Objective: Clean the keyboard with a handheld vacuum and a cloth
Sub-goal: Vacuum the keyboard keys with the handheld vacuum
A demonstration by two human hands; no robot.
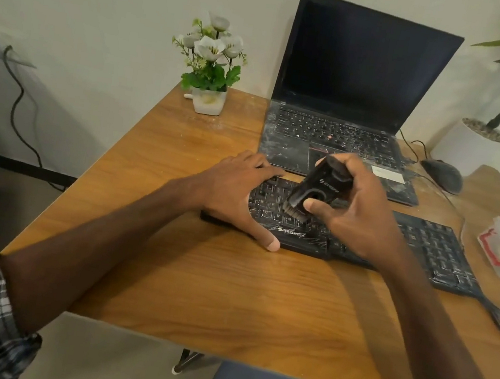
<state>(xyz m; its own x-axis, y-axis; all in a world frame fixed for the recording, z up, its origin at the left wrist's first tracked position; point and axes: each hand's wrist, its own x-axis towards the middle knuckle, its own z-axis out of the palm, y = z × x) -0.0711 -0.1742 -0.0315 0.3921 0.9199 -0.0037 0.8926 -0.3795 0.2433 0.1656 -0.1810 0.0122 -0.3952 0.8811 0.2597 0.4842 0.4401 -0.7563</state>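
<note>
Two hands: right hand (363,218) grips vacuum (316,189), brush (295,213) angled down-left onto keyboard (433,244); left hand (232,193) flat on it

Your left hand (235,190) lies flat with fingers spread, pressing on the left end of the keyboard (433,244), thumb stretched toward you. Your right hand (357,217) curls round the handheld vacuum (316,186), thumb on its near face. Both bare forearms reach forward.
</note>
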